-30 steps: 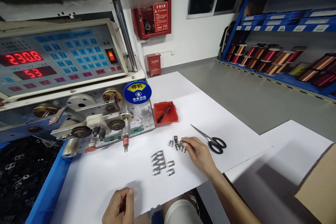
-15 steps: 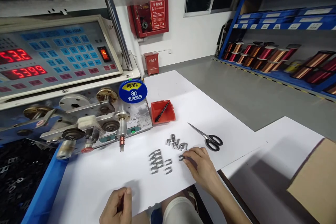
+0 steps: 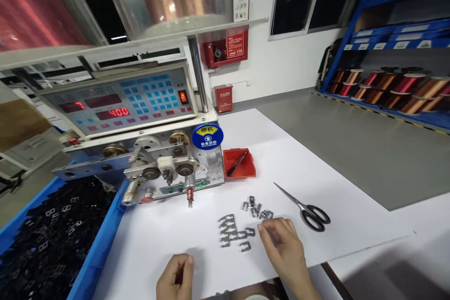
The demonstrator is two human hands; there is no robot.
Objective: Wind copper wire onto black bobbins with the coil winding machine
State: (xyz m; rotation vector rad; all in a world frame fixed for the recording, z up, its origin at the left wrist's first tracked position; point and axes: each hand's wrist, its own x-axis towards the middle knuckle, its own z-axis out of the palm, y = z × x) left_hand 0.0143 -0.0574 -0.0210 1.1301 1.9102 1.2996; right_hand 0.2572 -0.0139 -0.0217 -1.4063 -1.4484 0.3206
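Note:
My right hand [image 3: 285,249] rests on the white sheet [image 3: 168,239], its fingertips pinched together on a small grey metal part, between a loose cluster of grey parts [image 3: 256,208] and a neat row of grey parts [image 3: 230,232]. Just left of the fingertips lies one part of that row. My left hand [image 3: 176,277] is curled into a fist at the sheet's front edge; whether it holds anything is hidden. Black-handled scissors [image 3: 311,213] lie to the right of my right hand.
A winding machine [image 3: 140,117] with red digit displays stands at the back left, a copper-wound bobbin [image 3: 190,193] on its spindle. A red tray [image 3: 239,164] holds a black pen. A blue bin [image 3: 52,243] of black parts sits at left. Copper wire spools [image 3: 386,86] fill blue shelves at right.
My right hand drew back from the loose cluster toward the row, a small part at its fingertips. The view tilted up and the display numbers changed. My left hand stayed put.

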